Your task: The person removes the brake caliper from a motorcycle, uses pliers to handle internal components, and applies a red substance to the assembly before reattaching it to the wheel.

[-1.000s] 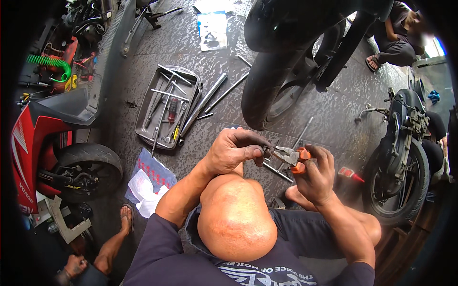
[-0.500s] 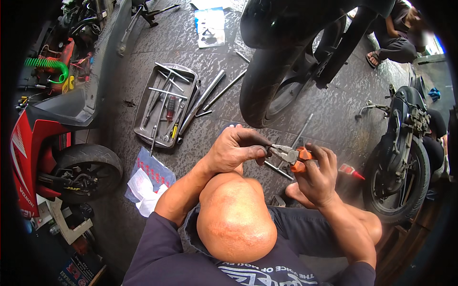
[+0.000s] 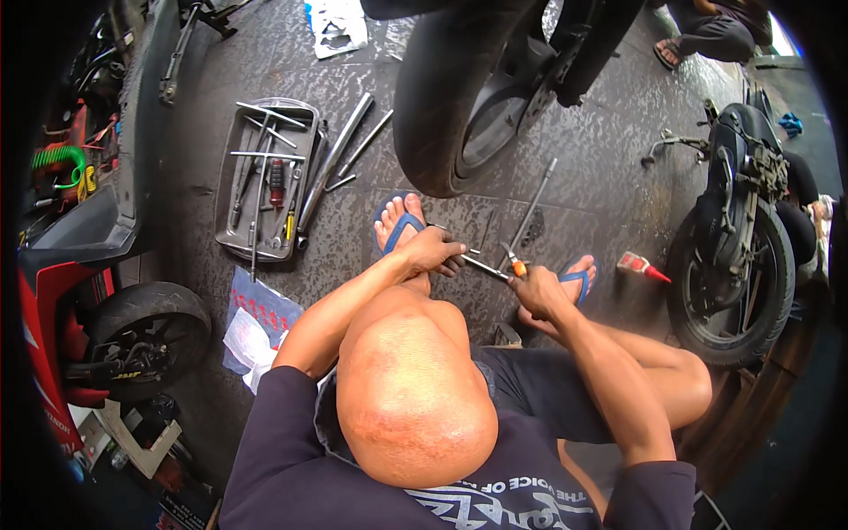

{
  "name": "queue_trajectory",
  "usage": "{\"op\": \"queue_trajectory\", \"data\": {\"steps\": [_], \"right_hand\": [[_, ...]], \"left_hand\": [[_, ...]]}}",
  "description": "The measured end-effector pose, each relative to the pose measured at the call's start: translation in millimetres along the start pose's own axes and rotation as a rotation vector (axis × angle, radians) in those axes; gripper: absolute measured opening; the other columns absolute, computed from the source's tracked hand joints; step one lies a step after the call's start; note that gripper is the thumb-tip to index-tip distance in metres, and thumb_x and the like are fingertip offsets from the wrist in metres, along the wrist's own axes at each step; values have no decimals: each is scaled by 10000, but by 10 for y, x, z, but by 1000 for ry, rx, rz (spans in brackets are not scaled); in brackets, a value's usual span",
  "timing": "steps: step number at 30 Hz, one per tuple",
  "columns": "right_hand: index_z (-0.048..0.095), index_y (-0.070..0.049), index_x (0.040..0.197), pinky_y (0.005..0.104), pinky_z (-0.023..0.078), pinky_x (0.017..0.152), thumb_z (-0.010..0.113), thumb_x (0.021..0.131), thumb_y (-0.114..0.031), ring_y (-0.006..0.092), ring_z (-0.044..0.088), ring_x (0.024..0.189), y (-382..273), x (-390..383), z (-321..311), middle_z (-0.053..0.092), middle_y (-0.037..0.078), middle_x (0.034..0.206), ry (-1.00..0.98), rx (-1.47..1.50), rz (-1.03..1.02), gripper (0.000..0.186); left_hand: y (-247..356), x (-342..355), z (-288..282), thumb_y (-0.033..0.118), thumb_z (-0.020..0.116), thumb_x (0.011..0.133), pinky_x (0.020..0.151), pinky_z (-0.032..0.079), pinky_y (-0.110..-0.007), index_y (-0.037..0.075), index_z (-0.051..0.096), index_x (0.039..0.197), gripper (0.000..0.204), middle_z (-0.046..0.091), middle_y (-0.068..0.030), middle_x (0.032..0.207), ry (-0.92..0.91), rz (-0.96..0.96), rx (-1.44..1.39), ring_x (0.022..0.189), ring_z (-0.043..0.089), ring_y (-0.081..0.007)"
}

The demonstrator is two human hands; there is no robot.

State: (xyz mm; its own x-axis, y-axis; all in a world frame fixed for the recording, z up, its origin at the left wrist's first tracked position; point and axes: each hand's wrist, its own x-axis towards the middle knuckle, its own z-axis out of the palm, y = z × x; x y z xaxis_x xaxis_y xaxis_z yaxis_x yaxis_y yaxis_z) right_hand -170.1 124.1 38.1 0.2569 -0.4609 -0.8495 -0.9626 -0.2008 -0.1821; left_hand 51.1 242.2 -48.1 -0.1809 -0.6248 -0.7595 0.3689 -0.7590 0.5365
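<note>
In my right hand [image 3: 541, 291] I hold pliers with orange handles [image 3: 519, 268], low over the floor near my right foot, the jaws pointing away from me. My left hand [image 3: 433, 252] is closed beside my left foot, its fingers bunched; whatever they hold is hidden. A metal rod [image 3: 486, 268] lies between the two hands, its ends near my fingers. Just beyond the pliers, a long thin metal bar [image 3: 534, 208] lies slanting on the floor. My raised left knee [image 3: 415, 389] stands between my forearms.
A grey tray of hand tools [image 3: 221, 208] sits left, metal tubes beside it. A motorcycle tyre [image 3: 424, 132] stands ahead. Right are a white bottle with a red nozzle [image 3: 640, 266] and a partly dismantled motorcycle [image 3: 733, 230]. A red motorcycle [image 3: 53, 309] is left; another person crouches far right.
Both hands have gone down toward the floor. The pliers have come away from the small dark part that both hands were holding up, and they have moved apart from my left hand.
</note>
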Motion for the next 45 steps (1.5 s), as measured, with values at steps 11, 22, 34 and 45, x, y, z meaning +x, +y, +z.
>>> {"op": "queue_trajectory", "data": {"steps": [11, 22, 34, 45], "right_hand": [[696, 85, 997, 466, 527, 763, 469, 894, -136, 374, 669, 955, -326, 907, -291, 688, 280, 1022, -526, -425, 141, 333], [636, 36, 870, 465, 467, 610, 543, 907, -178, 259, 565, 690, -542, 966, -336, 601, 173, 783, -516, -223, 210, 236], [623, 13, 860, 468, 457, 554, 513, 924, -172, 291, 548, 598, -681, 1120, -296, 588, 176, 723, -644, -300, 217, 224], [669, 56, 874, 395, 481, 594, 635, 894, -362, 219, 630, 640, -471, 379, -683, 650, 114, 711, -297, 103, 47, 420]], "left_hand": [[-19, 53, -3, 216, 574, 985, 664, 602, -278, -88, 637, 1009, 312, 684, -141, 889, 31, 65, 4, 712, 686, -195], [-50, 90, -52, 200, 559, 984, 682, 605, -317, -131, 611, 1070, 346, 689, -188, 927, 38, 91, -79, 766, 700, -247], [-86, 47, -82, 211, 563, 980, 685, 602, -316, -126, 627, 1049, 349, 690, -185, 928, 69, 109, -124, 776, 701, -247], [26, -84, -111, 213, 564, 987, 718, 607, -332, -116, 589, 1127, 358, 682, -182, 993, 54, 180, -83, 814, 698, -246]]}}
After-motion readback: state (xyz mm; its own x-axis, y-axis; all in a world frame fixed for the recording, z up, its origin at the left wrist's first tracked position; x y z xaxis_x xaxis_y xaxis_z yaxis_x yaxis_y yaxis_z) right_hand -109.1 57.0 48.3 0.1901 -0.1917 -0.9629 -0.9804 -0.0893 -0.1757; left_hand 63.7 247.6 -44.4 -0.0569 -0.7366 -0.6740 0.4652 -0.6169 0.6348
